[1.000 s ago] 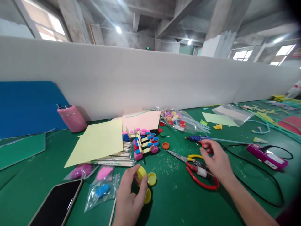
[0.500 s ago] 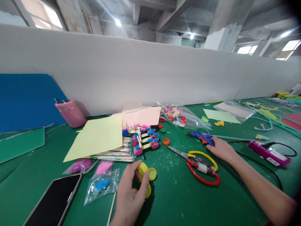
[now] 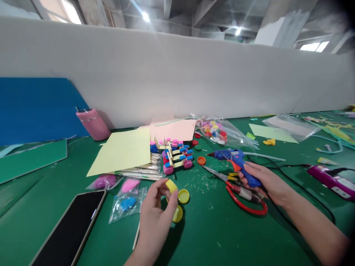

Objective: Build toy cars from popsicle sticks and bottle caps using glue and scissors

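Since half a second ago, in the head view, the blue glue gun (image 3: 235, 159) has shifted leftward, and its handle now covers part of the scissors (image 3: 215, 172). The right hand (image 3: 269, 181), right of centre, has its fingers wrapped round that handle. The nozzle points left, near an orange cap (image 3: 201, 160), and a pale stick (image 3: 266, 156) runs out behind the gun toward the right.

The left hand (image 3: 158, 218), at lower centre, has stayed about where it was, pinching a yellow cap (image 3: 172, 186) between thumb and fingers. Just beside it on the green table (image 3: 210, 236) lie two more yellow caps, one upper (image 3: 183, 196) and one lower (image 3: 178, 214).

In the middle of the frame are small cars (image 3: 177, 159) made of sticks and coloured caps. A yellow sheet (image 3: 122, 153) lies to their left, and a bag of coloured caps (image 3: 216, 130) above and to the right. A phone (image 3: 70, 225) fills part of the lower left; a pink cup (image 3: 94, 123) stands farther up that side, tilted in the picture. A purple power strip (image 3: 332, 181) sits at the right edge.
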`<state>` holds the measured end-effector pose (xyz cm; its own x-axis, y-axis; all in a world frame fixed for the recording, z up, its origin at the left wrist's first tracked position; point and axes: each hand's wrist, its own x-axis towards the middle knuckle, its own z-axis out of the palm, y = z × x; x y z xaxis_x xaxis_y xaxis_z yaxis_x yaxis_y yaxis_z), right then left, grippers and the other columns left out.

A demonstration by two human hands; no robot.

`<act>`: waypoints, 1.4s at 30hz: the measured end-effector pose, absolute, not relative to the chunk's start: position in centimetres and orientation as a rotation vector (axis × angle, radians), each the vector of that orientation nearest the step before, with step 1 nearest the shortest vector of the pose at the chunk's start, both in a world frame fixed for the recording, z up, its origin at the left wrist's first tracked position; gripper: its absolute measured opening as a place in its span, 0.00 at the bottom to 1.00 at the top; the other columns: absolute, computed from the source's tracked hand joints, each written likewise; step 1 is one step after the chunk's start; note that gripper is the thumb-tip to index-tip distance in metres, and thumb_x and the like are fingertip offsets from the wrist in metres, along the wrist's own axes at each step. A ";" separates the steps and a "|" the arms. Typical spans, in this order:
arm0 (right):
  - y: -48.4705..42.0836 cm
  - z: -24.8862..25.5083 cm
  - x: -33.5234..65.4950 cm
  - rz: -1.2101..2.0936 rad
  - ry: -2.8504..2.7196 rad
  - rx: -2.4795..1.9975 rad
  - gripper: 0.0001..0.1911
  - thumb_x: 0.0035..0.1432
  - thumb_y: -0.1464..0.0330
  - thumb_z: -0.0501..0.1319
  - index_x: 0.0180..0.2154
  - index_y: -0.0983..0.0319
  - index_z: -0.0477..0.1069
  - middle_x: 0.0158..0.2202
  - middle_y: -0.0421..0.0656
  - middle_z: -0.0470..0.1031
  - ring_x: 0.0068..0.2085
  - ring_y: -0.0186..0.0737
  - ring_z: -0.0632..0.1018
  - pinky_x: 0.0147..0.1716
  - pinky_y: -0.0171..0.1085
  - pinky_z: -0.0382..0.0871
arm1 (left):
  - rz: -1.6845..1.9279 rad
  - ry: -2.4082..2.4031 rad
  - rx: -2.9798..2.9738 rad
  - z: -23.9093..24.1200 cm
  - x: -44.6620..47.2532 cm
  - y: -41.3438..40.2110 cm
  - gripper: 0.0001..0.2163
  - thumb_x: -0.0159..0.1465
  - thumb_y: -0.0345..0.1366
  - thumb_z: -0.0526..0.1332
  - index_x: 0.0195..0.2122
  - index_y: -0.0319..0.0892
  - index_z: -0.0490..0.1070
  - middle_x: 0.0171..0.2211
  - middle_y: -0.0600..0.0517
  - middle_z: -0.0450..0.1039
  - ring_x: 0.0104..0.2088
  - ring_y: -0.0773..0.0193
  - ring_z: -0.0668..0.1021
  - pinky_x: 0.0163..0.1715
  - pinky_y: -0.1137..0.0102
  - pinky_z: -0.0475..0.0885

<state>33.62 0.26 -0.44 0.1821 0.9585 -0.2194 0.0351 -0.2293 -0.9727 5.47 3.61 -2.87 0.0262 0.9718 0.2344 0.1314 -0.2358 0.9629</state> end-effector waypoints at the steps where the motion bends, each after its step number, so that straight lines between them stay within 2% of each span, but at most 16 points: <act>1: 0.5 -0.4 32.8 1.229 -1.008 -1.451 0.14 0.52 0.57 0.59 0.34 0.60 0.62 0.26 0.38 0.68 0.24 0.32 0.70 0.23 0.30 0.67 | 1.291 1.171 1.457 -2.6 5.5 3.6 0.12 0.55 0.35 0.61 0.40 0.43 0.64 0.27 0.56 0.65 0.30 0.69 0.70 0.33 0.74 0.68; 3: 0.9 -0.1 31.4 1.240 -1.059 -1.369 0.14 0.53 0.58 0.59 0.36 0.59 0.62 0.23 0.37 0.68 0.23 0.32 0.70 0.21 0.29 0.66 | 1.244 1.145 1.395 -2.1 5.5 3.7 0.13 0.53 0.35 0.62 0.39 0.42 0.65 0.29 0.54 0.68 0.32 0.68 0.71 0.33 0.75 0.69; 5: 1.3 0.1 30.3 1.154 -1.194 -1.311 0.14 0.53 0.60 0.59 0.39 0.59 0.62 0.24 0.38 0.69 0.25 0.34 0.71 0.21 0.29 0.66 | 1.181 1.126 1.341 -1.6 5.2 3.7 0.13 0.52 0.34 0.63 0.38 0.42 0.66 0.31 0.53 0.70 0.32 0.67 0.73 0.33 0.74 0.70; 9: 2.0 0.1 29.4 0.942 -1.492 -1.299 0.17 0.52 0.62 0.60 0.44 0.58 0.63 0.36 0.42 0.73 0.39 0.40 0.74 0.37 0.35 0.70 | 1.131 1.097 1.257 -1.2 4.6 3.6 0.12 0.50 0.34 0.65 0.37 0.42 0.68 0.32 0.54 0.72 0.32 0.68 0.74 0.32 0.75 0.71; 11: 2.3 -0.3 29.1 0.898 -1.574 -1.314 0.19 0.53 0.61 0.60 0.47 0.58 0.63 0.40 0.43 0.72 0.42 0.42 0.73 0.40 0.37 0.69 | 1.135 1.082 1.186 -1.3 4.4 3.6 0.12 0.50 0.33 0.65 0.36 0.42 0.69 0.32 0.55 0.72 0.32 0.68 0.75 0.33 0.76 0.71; 13: 2.4 -0.6 28.9 0.871 -1.612 -1.343 0.19 0.53 0.60 0.59 0.45 0.59 0.64 0.39 0.44 0.73 0.41 0.42 0.74 0.39 0.37 0.69 | 1.131 1.066 1.105 -1.6 4.2 3.7 0.12 0.50 0.33 0.65 0.36 0.43 0.69 0.31 0.55 0.73 0.33 0.68 0.76 0.34 0.76 0.71; 15: 2.4 -1.0 28.8 0.886 -1.634 -1.378 0.15 0.53 0.60 0.58 0.41 0.61 0.68 0.34 0.43 0.74 0.37 0.42 0.75 0.35 0.35 0.70 | 1.113 1.043 1.041 -1.8 4.0 3.8 0.12 0.50 0.32 0.66 0.36 0.42 0.69 0.31 0.55 0.73 0.33 0.68 0.76 0.34 0.76 0.71; 19: 1.8 -1.6 28.7 1.012 -1.618 -1.396 0.10 0.56 0.61 0.56 0.34 0.61 0.69 0.28 0.41 0.73 0.30 0.38 0.74 0.28 0.32 0.69 | 1.084 0.992 0.968 -2.2 3.6 4.0 0.12 0.49 0.31 0.66 0.35 0.42 0.70 0.30 0.54 0.74 0.33 0.68 0.76 0.34 0.76 0.71; 24: 0.7 -1.8 28.6 0.972 -1.702 -1.496 0.13 0.56 0.59 0.54 0.36 0.61 0.69 0.33 0.44 0.74 0.32 0.40 0.74 0.27 0.34 0.70 | 1.020 0.912 0.923 -2.7 3.1 4.2 0.11 0.50 0.29 0.66 0.35 0.43 0.71 0.30 0.54 0.75 0.32 0.67 0.77 0.33 0.76 0.72; 28: 0.1 -1.3 28.4 0.839 -1.863 -1.634 0.14 0.56 0.57 0.52 0.31 0.59 0.71 0.27 0.42 0.73 0.30 0.41 0.74 0.31 0.36 0.71 | 0.994 0.902 0.883 -2.7 3.0 4.2 0.12 0.50 0.29 0.66 0.37 0.43 0.72 0.31 0.53 0.76 0.33 0.65 0.77 0.33 0.74 0.72; 31: -0.1 -1.3 28.3 0.820 -1.940 -1.659 0.16 0.57 0.57 0.51 0.38 0.58 0.71 0.34 0.45 0.74 0.35 0.44 0.75 0.37 0.39 0.71 | 0.983 0.923 0.847 -2.6 3.0 4.2 0.13 0.50 0.30 0.66 0.37 0.43 0.73 0.33 0.51 0.76 0.32 0.64 0.77 0.34 0.72 0.73; 35: -0.4 -1.8 28.4 0.874 -1.980 -1.625 0.18 0.59 0.59 0.49 0.48 0.57 0.65 0.42 0.45 0.72 0.41 0.44 0.74 0.41 0.39 0.69 | 0.970 0.904 0.828 -2.7 3.0 4.2 0.13 0.51 0.31 0.65 0.38 0.44 0.74 0.32 0.51 0.76 0.30 0.65 0.77 0.34 0.71 0.73; 42: -0.4 -1.5 28.4 0.850 -1.998 -1.625 0.17 0.58 0.58 0.49 0.45 0.56 0.67 0.34 0.43 0.74 0.33 0.42 0.75 0.34 0.37 0.72 | 0.945 0.842 0.828 -3.1 2.8 4.3 0.13 0.53 0.31 0.63 0.41 0.46 0.73 0.35 0.51 0.77 0.31 0.65 0.77 0.35 0.71 0.72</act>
<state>28.43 -0.39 -1.50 -0.2236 0.9733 -0.0519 0.7124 0.1269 -0.6902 2.82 4.33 -3.06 0.3406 0.9107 -0.2337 -0.3366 0.3503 0.8741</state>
